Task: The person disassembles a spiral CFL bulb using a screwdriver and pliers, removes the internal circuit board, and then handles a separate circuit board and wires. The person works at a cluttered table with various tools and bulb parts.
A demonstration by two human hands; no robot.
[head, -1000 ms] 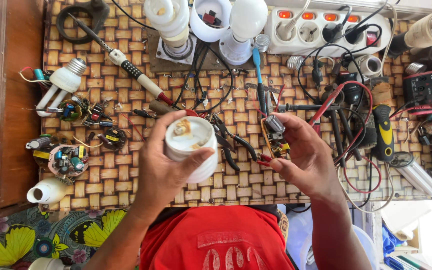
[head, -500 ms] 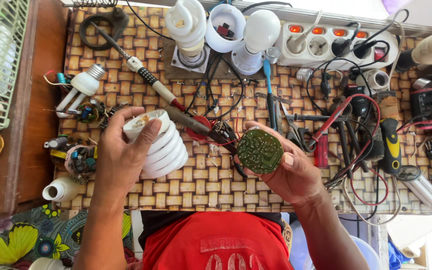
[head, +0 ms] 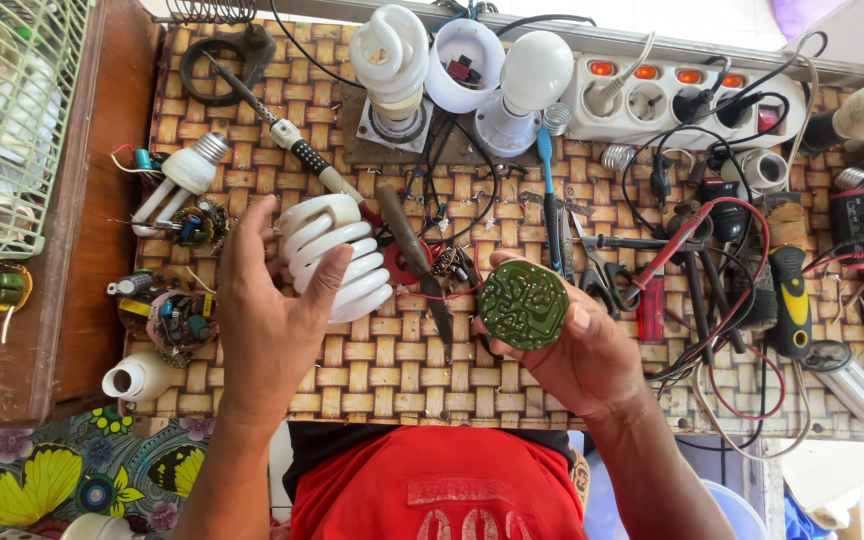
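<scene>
Woven-mat tabletop is carrying scattered tools. Left hand is grasping a white spiral lamp above the mat; right hand is gripping a round green circuit board, copper side up. Farther back, a white power strip is lying.

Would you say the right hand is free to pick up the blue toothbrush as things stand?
Probably not: the right hand is holding the round green circuit board, though the blue toothbrush lies uncovered just beyond it.

No packages, labels, signs or lit screens can be made out among the things on the woven mat.
</scene>
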